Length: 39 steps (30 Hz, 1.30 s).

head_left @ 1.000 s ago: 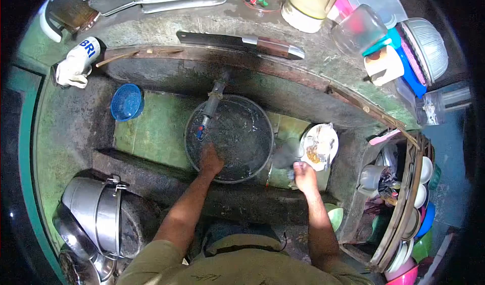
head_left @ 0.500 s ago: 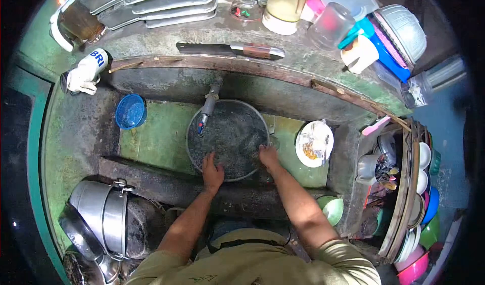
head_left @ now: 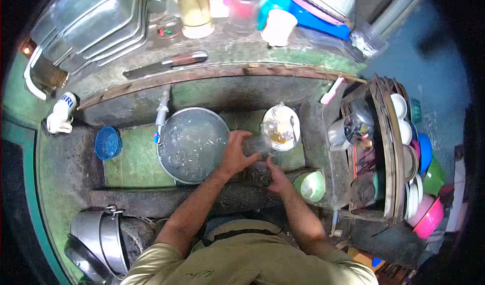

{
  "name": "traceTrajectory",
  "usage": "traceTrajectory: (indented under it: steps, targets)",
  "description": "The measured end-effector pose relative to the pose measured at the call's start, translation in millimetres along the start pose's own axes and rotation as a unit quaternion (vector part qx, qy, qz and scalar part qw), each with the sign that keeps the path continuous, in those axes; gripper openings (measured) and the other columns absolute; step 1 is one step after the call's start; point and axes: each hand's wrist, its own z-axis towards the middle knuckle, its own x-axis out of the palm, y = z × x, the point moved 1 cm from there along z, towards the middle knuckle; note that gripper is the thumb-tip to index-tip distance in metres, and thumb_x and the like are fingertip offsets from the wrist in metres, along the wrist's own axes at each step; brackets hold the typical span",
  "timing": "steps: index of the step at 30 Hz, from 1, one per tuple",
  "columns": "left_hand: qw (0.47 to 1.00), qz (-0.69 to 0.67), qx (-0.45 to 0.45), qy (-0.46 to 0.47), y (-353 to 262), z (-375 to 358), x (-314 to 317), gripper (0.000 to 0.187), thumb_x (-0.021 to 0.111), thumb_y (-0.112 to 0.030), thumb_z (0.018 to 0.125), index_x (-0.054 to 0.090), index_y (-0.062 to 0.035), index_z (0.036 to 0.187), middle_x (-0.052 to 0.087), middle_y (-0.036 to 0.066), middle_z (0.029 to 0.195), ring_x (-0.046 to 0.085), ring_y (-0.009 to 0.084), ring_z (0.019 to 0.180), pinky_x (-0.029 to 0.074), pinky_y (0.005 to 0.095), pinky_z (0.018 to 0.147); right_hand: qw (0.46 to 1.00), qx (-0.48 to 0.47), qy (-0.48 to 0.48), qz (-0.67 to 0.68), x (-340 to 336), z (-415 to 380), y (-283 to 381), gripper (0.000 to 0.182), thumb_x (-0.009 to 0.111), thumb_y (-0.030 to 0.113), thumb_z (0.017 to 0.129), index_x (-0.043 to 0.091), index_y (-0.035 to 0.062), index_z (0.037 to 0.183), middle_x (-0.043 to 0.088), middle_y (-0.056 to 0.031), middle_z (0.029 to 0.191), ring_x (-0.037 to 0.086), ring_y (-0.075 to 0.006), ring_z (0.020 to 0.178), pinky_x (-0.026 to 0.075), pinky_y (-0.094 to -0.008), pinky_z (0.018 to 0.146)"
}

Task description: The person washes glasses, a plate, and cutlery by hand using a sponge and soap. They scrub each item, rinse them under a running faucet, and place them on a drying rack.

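Observation:
My left hand (head_left: 235,152) is closed round a clear drinking glass (head_left: 257,144), just right of the basin's rim. My right hand (head_left: 278,178) is below and to the right of the glass, thumb and fingers curved toward the left. A dark, see-through patch lies in front of that hand's palm, and I cannot make out whether it holds something there. The round metal basin (head_left: 194,180) contains water with bubbles on top. Right of the glass, a white plate (head_left: 294,124) carries food scraps and a spoon (head_left: 293,127).
A blue bowl (head_left: 108,143) stands at the sink's left end, a pale green bowl (head_left: 310,186) on the right ledge. The tap (head_left: 160,116) reaches over the basin. A knife (head_left: 166,65) lies on the upper shelf. Pots (head_left: 101,237) sit at lower left, a dish rack (head_left: 386,148) at right.
My hands have left the basin's water and moved to its right. The glass is now in my left hand. The view has shifted to the right, and bubbles show on the water.

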Motion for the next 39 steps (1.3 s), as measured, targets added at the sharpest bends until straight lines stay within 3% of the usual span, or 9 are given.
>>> traceTrajectory:
  steps: [8,13,18,23,25,27,33,37,39]
  targets:
    - [0.795,-0.499,-0.344,0.022,-1.5,-7.8,7.0,0.038,0.056,-0.034,0.093,0.046,-0.0128,0.123,0.06,0.01,0.098,0.066,0.0215,0.076,0.058,0.0342,0.06,0.924,-0.383,-0.001,0.019,12.6,-55.4,51.9,0.034,0.052,0.017,0.087,0.049,0.0051,0.119,0.054,-0.0109,0.118,0.054,-0.0234,0.105,0.044,-0.0394,0.091]
    - [0.672,-0.566,-0.472,0.073,-20.3,-14.2,20.1,0.054,0.049,-0.055,0.091,0.048,-0.0095,0.121,0.064,0.017,0.1,0.068,0.0307,0.076,0.058,0.0327,0.058,0.483,-0.623,-0.06,-0.613,45.7,-86.2,58.7,0.03,0.067,0.015,0.081,0.059,0.0016,0.106,0.058,-0.0151,0.109,0.055,-0.0288,0.103,0.042,-0.0417,0.09]
    - [0.693,-0.522,-0.466,0.176,-29.1,-25.8,17.1,0.063,0.04,-0.061,0.091,0.052,-0.0044,0.117,0.067,0.018,0.095,0.068,0.0262,0.065,0.058,0.0301,0.051,0.336,-0.516,0.043,-0.787,59.3,-148.4,69.6,0.054,0.068,0.022,0.076,0.055,0.0071,0.126,0.051,-0.0118,0.134,0.05,-0.0264,0.12,0.034,-0.0478,0.097]
    - [0.734,-0.523,-0.402,0.162,-79.6,-27.7,22.2,0.053,0.044,-0.05,0.094,0.047,-0.0078,0.126,0.062,0.014,0.109,0.067,0.0239,0.081,0.059,0.0346,0.065,0.435,-0.51,0.14,-0.729,49.0,-124.8,75.5,0.049,0.067,0.013,0.078,0.055,0.006,0.125,0.057,-0.0117,0.124,0.056,-0.026,0.111,0.039,-0.0406,0.095]
    - [0.818,-0.497,-0.253,0.143,-90.9,-27.5,16.9,0.048,0.053,-0.037,0.093,0.038,-0.0149,0.133,0.046,0.01,0.13,0.056,0.0196,0.11,0.054,0.0376,0.084,0.826,-0.282,0.213,-0.439,42.6,-109.8,72.9,0.044,0.07,0.009,0.079,0.056,0.0026,0.121,0.062,-0.007,0.111,0.059,-0.0168,0.097,0.045,-0.0315,0.085]
    - [0.9,-0.394,-0.153,0.106,-91.7,-32.4,21.9,0.053,0.057,-0.034,0.091,0.035,-0.015,0.135,0.041,0.011,0.134,0.053,0.0181,0.112,0.052,0.0364,0.086,0.891,-0.306,0.157,-0.297,51.5,-111.0,67.9,0.035,0.071,0.01,0.08,0.061,-0.0001,0.112,0.064,-0.0037,0.099,0.058,-0.0132,0.091,0.047,-0.0272,0.08]
    - [0.698,-0.574,-0.391,0.174,-73.7,-34.2,4.5,0.055,0.041,-0.054,0.095,0.04,-0.0121,0.13,0.055,0.009,0.112,0.06,0.0193,0.097,0.059,0.0325,0.058,0.365,-0.527,0.152,-0.752,67.8,-137.5,79.6,0.045,0.07,0.022,0.078,0.062,0.0198,0.122,0.053,-0.0149,0.129,0.048,-0.0329,0.12,0.03,-0.0532,0.103]
    - [0.84,-0.503,-0.194,0.052,-115.1,-29.3,2.6,0.057,0.063,-0.029,0.09,0.036,-0.0114,0.136,0.048,0.007,0.12,0.048,0.0196,0.115,0.043,0.0326,0.095,0.85,-0.32,0.178,-0.379,54.2,-97.5,58.5,0.047,0.069,0.016,0.08,0.056,0.0042,0.123,0.059,-0.0156,0.117,0.057,-0.0281,0.107,0.045,-0.0379,0.092]
    - [0.942,-0.32,-0.096,0.023,-101.9,-30.5,7.6,0.06,0.068,-0.023,0.086,0.037,-0.0105,0.136,0.046,0.007,0.122,0.039,0.0193,0.123,0.037,0.034,0.101,0.885,-0.316,0.139,-0.312,62.5,-99.2,62.4,0.038,0.068,0.013,0.08,0.059,-0.0015,0.115,0.06,-0.013,0.108,0.058,-0.0252,0.097,0.046,-0.0335,0.086]
